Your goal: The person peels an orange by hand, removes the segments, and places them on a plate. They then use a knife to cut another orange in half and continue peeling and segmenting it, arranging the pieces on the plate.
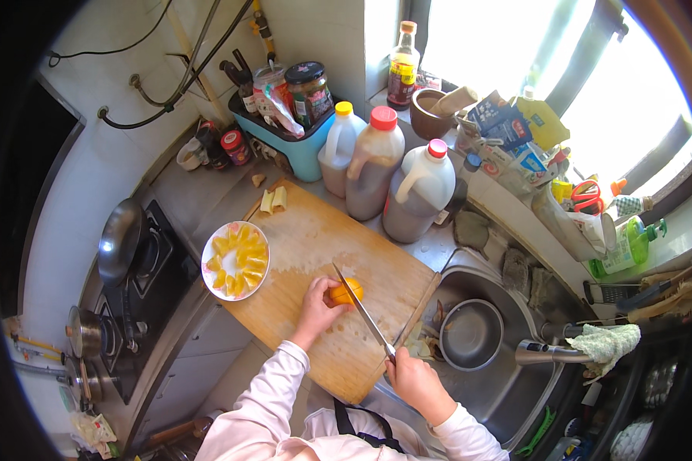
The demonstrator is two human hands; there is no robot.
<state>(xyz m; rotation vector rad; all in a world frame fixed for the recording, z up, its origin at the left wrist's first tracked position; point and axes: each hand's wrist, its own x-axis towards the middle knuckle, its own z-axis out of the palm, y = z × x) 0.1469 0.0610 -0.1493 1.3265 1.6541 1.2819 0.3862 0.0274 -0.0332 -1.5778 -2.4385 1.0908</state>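
Observation:
On the wooden cutting board [300, 242], my left hand [318, 308] steadies an orange [346, 292] with its fingertips on the fruit's left side. My right hand [418, 380] grips the dark handle of a kitchen knife [369, 320], whose long blade lies across the top of the orange, pointing up and to the left. How deep the edge sits in the fruit cannot be told. A white plate [207, 277] with orange wedges arranged in a ring overlaps the board's left edge. Two pale yellowish pieces [273, 200] lie at the board's far corner.
Right of the board is a steel sink [499, 397] holding a metal bowl [472, 334], with a faucet [548, 352] alongside. Large plastic jugs [418, 193] and a blue container [300, 151] stand behind the board. A gas stove [167, 288] with a wok [120, 239] is at left.

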